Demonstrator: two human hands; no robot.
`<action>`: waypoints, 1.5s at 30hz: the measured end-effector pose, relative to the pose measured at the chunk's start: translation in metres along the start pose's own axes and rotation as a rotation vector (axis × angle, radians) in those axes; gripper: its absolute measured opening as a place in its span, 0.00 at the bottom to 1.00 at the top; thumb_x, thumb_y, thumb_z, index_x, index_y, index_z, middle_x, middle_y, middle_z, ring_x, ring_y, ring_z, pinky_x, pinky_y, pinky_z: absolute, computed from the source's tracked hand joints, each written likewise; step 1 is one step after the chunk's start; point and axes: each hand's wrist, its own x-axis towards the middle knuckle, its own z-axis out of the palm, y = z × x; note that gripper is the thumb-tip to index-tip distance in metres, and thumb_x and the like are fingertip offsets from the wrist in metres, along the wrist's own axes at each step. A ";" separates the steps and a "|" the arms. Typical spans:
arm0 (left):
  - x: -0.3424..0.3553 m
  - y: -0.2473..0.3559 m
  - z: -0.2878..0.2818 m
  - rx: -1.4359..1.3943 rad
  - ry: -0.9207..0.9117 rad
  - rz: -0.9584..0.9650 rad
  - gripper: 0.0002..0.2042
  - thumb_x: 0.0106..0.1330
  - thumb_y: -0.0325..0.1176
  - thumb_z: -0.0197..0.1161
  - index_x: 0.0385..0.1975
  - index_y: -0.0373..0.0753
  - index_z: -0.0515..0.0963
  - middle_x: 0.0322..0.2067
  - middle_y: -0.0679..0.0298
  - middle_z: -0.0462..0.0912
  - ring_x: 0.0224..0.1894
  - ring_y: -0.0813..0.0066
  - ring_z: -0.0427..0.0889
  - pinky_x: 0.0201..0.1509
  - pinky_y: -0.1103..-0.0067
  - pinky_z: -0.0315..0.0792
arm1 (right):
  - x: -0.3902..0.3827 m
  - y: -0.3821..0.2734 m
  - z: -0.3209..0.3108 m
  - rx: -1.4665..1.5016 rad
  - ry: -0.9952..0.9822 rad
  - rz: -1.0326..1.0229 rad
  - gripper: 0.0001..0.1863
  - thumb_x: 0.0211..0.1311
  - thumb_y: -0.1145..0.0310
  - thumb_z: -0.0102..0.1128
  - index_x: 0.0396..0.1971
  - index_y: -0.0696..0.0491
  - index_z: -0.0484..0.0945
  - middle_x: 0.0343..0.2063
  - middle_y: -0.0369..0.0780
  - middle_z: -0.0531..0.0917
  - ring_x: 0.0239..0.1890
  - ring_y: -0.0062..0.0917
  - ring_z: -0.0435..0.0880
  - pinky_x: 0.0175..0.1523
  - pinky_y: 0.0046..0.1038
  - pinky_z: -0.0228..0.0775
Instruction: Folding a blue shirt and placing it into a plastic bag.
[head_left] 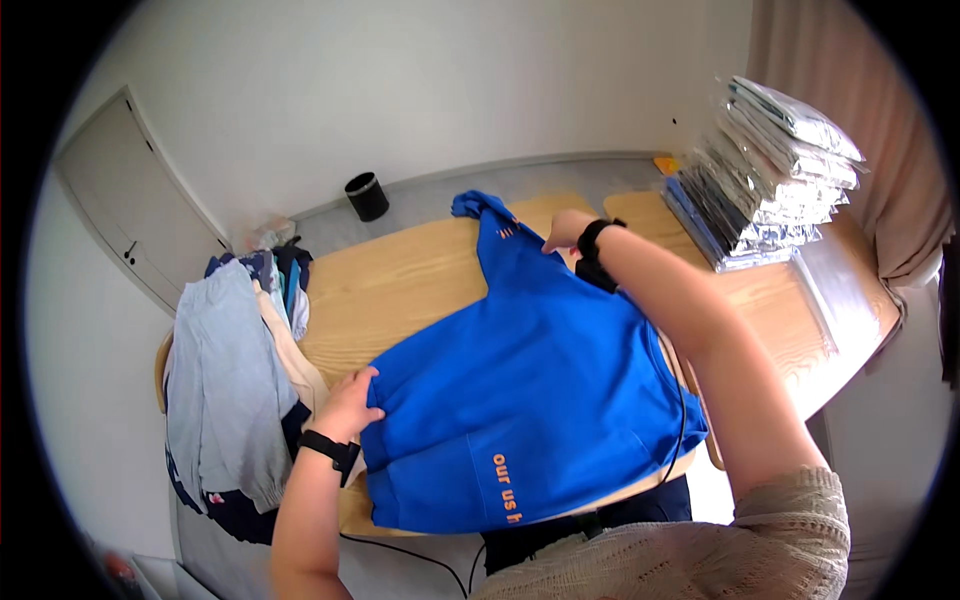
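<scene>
A blue sweatshirt [540, 350] with orange lettering lies spread on its side across the wooden table, its hem toward the left and one sleeve stretching to the far edge. At the hem's far corner, my left hand [350, 405] grips the cloth, thumb and fingers bent at its edge. My right hand [572, 232] reaches over the garment and is closed on the cloth by the far sleeve and shoulder; the fingertips are partly hidden. A black band [332, 450] circles my left wrist, and another black band [597, 240] my right.
Loose clothes with light grey trousers [230, 350] hang over the table's left end. Bagged folded garments [765, 180] form a tall stack at the right, beside clear plastic bags [835, 290]. A black bin [367, 197] stands beyond the wooden table [390, 290]. A dark cable [410, 552] hangs near me.
</scene>
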 end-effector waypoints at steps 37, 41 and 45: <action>0.014 0.027 -0.010 0.112 -0.095 -0.077 0.34 0.41 0.24 0.72 0.52 0.44 0.65 0.46 0.52 0.72 0.52 0.53 0.71 0.55 0.70 0.67 | 0.053 0.034 -0.013 0.715 0.017 0.032 0.19 0.55 0.71 0.60 0.45 0.63 0.69 0.25 0.40 0.77 0.18 0.23 0.79 0.20 0.22 0.72; 0.018 0.038 -0.008 0.191 -0.021 0.017 0.39 0.37 0.23 0.73 0.54 0.45 0.64 0.51 0.55 0.69 0.56 0.54 0.67 0.59 0.69 0.65 | 0.072 0.024 0.016 0.580 0.084 0.105 0.10 0.51 0.74 0.61 0.32 0.63 0.76 0.18 0.41 0.78 0.14 0.25 0.78 0.18 0.23 0.69; 0.023 0.039 -0.013 0.194 -0.049 0.024 0.45 0.33 0.23 0.75 0.59 0.47 0.60 0.52 0.53 0.67 0.57 0.52 0.66 0.60 0.69 0.64 | 0.075 0.040 0.020 0.609 0.164 0.079 0.07 0.53 0.73 0.57 0.27 0.62 0.78 0.19 0.40 0.79 0.15 0.23 0.77 0.20 0.21 0.70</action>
